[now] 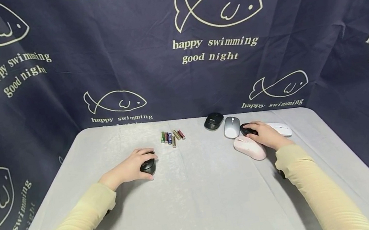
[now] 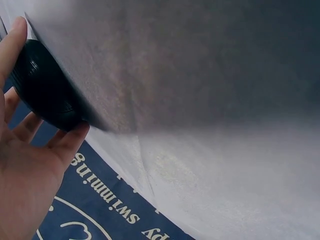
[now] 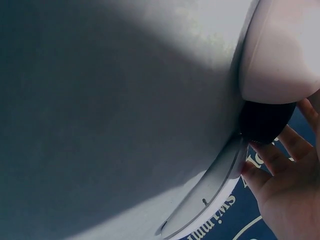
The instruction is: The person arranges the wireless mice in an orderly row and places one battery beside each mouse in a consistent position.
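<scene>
On the left part of the table, my left hand [image 1: 137,166] holds a black computer mouse [image 1: 148,167], thumb at the near side and fingers over the far side. The left wrist view shows that black mouse [image 2: 45,85] between thumb and fingertips, tilted by the camera angle. At the right, my right hand [image 1: 267,136] has its fingers curled over a second black mouse [image 1: 247,131], partly hidden by them. This mouse [image 3: 267,121] lies between a pink mouse [image 1: 250,149] and a white mouse [image 1: 281,129], with the fingertips at its side.
A silver-grey mouse [image 1: 232,128] and another black mouse [image 1: 213,121] lie along the back, left of my right hand. Several small batteries [image 1: 170,138] are grouped near the back middle. Dark blue printed curtains [image 1: 163,74] enclose the pale table [image 1: 198,201].
</scene>
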The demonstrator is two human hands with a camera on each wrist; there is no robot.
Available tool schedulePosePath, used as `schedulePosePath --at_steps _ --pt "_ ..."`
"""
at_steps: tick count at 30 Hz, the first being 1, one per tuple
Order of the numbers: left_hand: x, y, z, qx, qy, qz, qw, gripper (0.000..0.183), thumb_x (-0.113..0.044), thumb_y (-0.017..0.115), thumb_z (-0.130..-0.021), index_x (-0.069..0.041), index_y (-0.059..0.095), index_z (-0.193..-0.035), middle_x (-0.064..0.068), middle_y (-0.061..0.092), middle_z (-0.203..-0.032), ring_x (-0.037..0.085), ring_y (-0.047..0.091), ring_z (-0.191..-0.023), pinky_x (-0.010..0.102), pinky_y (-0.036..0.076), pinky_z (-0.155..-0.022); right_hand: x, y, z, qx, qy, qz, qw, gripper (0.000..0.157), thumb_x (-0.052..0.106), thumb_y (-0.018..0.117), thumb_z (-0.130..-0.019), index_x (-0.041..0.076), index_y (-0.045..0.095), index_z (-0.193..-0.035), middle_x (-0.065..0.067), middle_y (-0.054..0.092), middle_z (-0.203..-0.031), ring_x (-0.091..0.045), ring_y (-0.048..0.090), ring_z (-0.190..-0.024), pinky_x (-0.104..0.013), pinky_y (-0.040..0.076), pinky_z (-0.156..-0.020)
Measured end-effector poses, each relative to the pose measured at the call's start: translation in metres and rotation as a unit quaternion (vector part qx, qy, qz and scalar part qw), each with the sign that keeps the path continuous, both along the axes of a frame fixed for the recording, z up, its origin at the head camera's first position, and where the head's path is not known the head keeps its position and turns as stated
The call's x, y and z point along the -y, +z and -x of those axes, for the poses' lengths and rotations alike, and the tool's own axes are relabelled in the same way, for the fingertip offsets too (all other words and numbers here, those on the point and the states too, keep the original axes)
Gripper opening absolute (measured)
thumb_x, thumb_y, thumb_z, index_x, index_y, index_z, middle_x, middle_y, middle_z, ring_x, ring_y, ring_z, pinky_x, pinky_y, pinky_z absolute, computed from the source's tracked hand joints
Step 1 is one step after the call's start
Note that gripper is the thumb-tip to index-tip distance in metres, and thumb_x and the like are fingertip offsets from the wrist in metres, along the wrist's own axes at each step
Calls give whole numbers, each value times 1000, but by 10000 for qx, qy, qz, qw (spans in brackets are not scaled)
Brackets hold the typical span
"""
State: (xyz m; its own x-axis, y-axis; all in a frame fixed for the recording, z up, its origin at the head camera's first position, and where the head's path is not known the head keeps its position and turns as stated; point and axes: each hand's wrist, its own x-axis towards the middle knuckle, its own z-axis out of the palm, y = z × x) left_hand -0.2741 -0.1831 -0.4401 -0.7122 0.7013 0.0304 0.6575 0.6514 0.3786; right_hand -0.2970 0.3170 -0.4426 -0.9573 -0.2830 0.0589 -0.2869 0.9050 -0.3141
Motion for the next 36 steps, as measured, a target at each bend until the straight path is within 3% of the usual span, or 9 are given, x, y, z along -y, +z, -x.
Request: schedulePosePath --at_steps 10,16,23,29,36 --pt "-1 0 -6 -242 -196 43 9995 63 -29 79 -75 -8 55 -129 24 38 -143 51 32 -129 61 32 -103 1 2 -1 8 37 -47 10000 44 19 55 -93 2 50 -133 -31 40 -137 -50 39 -125 -60 32 -103" --pt "-1 -1 -9 -255 -204 267 9991 59 -31 73 -82 -9 53 -133 23 36 -146 53 26 -133 61 25 -109 1 1 -1 -84 95 50 9999 43 19 56 -93 2 51 -132 -31 42 -136 -49 40 -124 -60 33 -103" --pt "0 -2 -10 -269 -310 425 9983 55 -28 66 -88 -10 48 -137 21 32 -149 55 21 -134 61 24 -109 1 -2 -2 -221 97 37 9997 42 20 54 -94 2 51 -132 -30 42 -136 -49 41 -123 -60 34 -102" --pt "2 -1 -11 -607 -721 468 9945 49 -24 64 -90 -10 50 -135 23 36 -146 53 26 -133 58 22 -111 2 -2 -5 -509 121 -68 9986 41 18 52 -96 3 50 -133 -30 39 -138 -51 39 -124 -61 32 -102" --pt "2 -1 -13 -603 -724 424 9946 44 -25 63 -90 -14 53 -132 23 35 -146 53 25 -134 58 20 -112 13 5 -19 -1162 270 -18 9929 39 20 57 -94 6 54 -130 -25 43 -136 -48 41 -122 -61 33 -101"
